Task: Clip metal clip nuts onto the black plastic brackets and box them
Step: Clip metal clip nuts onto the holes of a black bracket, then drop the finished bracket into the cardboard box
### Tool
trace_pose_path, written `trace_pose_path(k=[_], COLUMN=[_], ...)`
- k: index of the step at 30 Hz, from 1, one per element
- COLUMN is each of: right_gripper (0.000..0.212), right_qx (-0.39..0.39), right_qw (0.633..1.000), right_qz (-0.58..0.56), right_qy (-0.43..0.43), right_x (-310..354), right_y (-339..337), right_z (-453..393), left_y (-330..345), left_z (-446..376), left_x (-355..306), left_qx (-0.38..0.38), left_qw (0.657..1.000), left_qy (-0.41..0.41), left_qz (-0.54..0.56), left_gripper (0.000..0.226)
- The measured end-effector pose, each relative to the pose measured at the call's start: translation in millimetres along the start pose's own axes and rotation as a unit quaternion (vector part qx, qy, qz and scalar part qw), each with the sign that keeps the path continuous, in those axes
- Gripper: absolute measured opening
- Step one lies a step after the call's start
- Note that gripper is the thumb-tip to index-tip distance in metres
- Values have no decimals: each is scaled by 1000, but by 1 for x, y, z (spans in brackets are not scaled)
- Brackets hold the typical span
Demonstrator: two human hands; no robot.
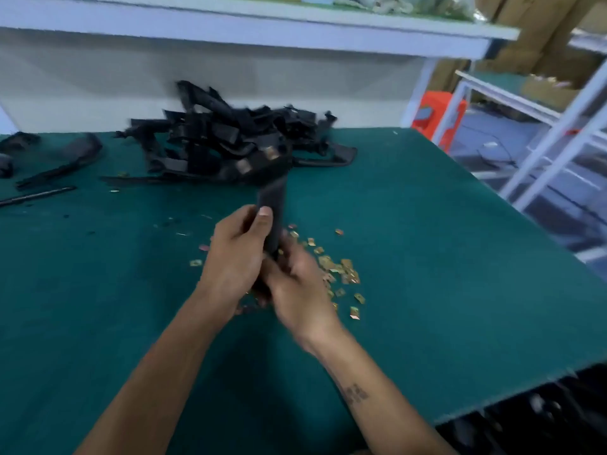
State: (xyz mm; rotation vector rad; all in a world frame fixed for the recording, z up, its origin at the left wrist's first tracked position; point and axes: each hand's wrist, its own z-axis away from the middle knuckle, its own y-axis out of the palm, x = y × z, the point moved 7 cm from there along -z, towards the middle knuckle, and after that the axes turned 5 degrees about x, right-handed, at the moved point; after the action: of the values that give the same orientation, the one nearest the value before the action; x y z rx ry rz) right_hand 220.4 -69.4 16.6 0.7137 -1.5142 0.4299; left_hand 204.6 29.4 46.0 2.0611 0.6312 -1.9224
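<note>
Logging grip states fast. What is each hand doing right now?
Left hand: grips the black bracket.
Right hand: fingers curled at the bracket's lower end; too blurred to tell its grip.

Table (427,257) top: dark green covering, matt, faintly napped like felt or mat — no glare. Heap of black plastic brackets (230,139): moulded plastic, dull satin finish, soft sheen on some edges. Black plastic bracket in hand (272,205): same matt black, blurred. Loose brass-coloured metal clip nuts (341,270): thin stamped metal, shiny, catching light. White shelf frame (417,90): smooth painted metal. Brown cardboard boxes (542,24) — matt paperboard.
</note>
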Motion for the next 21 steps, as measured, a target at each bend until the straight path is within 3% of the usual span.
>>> trace_pose_path(k=[4,7,8,11,16,21], right_gripper=[12,12,6,16,20,26], right_qx=[-270,-404,-436,-522,-642,-682], right_qw=[956,894,873,807,715,643], right_qz=[-107,-179,-204,-259,-266,-347], right_qy=[-34,-72,-78,-94,-74,-29], right_x=[6,7,7,5,-22,-79], right_y=[-83,-144,-162,-210,-259,-283], right_z=[54,120,143,214,317,365], left_y=[105,189,218,295,393,432], left_z=[24,54,67,112,197,241], left_x=[-7,-11,-11,-7,7,65], left_qx=[184,309,353,444,504,555], left_qw=[982,948,933,891,834,795], left_qy=[24,54,53,59,90,10], left_qz=[-39,-59,-52,-74,-206,-247], left_gripper=[27,29,29,31,19,26])
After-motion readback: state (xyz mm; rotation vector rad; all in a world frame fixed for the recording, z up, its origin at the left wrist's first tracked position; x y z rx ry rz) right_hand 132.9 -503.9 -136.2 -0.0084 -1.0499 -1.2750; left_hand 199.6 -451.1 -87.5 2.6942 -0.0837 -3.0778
